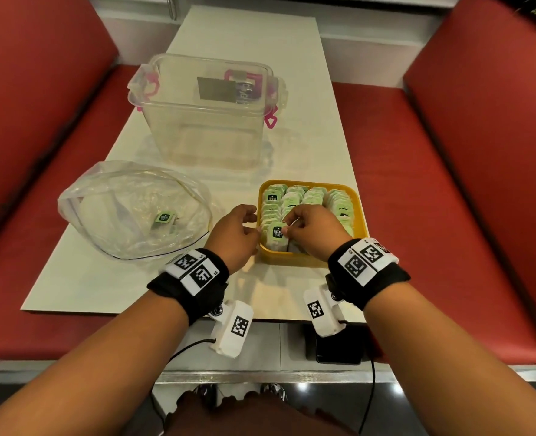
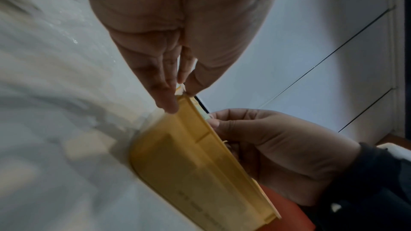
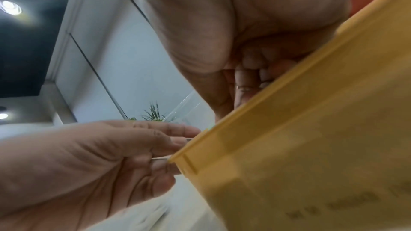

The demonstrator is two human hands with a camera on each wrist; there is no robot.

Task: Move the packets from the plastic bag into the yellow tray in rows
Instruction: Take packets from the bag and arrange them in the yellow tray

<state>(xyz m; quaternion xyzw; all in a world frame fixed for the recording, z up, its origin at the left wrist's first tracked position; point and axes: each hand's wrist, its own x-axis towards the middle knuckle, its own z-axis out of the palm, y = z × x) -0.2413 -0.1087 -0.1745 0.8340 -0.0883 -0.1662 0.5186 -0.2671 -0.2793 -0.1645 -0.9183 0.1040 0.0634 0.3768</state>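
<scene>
Seating a packet [image 1: 277, 235] upright at the near end of the left row is the step in hand, judging from the head view: the right hand [image 1: 315, 229] pinches the packet's top edge between thumb and fingertip, which keeps the label facing up and lets it slide down in line with the packets already standing in four rows in the yellow tray [image 1: 362, 215]. The left hand [image 1: 233, 237] sits just beside the tray's left wall, fingers loosely bent toward the rim, probably to steady the tray so it does not skid on the worktop [image 1: 291, 146]. One more packet [image 1: 165, 217] lies in the plastic bag [image 1: 128, 212], well to the left; the task looks nearly done. A clear lidded box [image 1: 203, 111] stands behind, out of the way. The crowded rows leave little room, so the packet may need nudging in.

From the left wrist, the left hand's fingers [image 2: 165, 85] lie nearly straight and close together, tips touching the tray's corner [image 2: 184, 155]; it pinches nothing that can be made out. The right hand [image 2: 278, 147] curls over the rim beyond.

From the right wrist, the tray wall [image 3: 311, 129] hides the right fingertips [image 3: 244, 83] and the packet. The left hand [image 3: 111, 161] rests against the corner, fingers spread a little.
</scene>
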